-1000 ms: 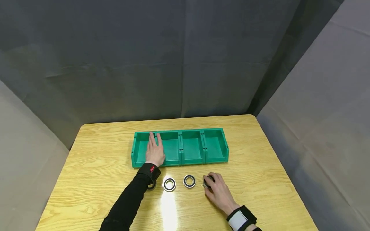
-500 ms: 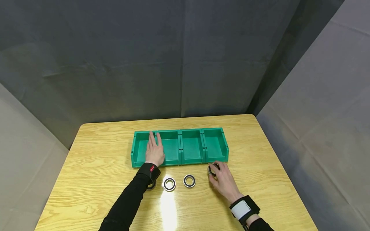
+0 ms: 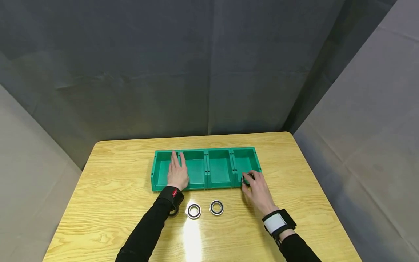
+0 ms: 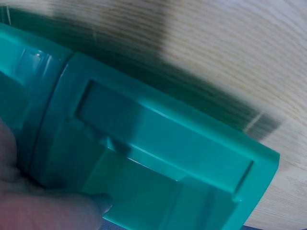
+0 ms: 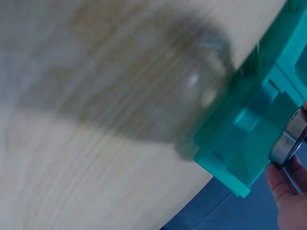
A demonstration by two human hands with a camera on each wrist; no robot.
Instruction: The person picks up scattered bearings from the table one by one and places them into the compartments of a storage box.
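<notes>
My right hand pinches a ball bearing at the front wall of the rightmost compartment of a green bin row. In the right wrist view the bearing shows its steel outer side, tilted over the bin's front. My left hand lies with fingers straight over the divider between the two leftmost compartments. The left wrist view shows its thumb reaching into a compartment. Two more bearings lie on the table, one left and one right; a third ring is partly hidden under the left wrist.
The bin row stands on a wooden table toward its back edge. A dark cloth hangs behind the table, and pale panels flank it on both sides.
My right hand has carried the bearing from the table forward and slightly right, up to the rightmost compartment's front. The left hand has stayed over the bins.
</notes>
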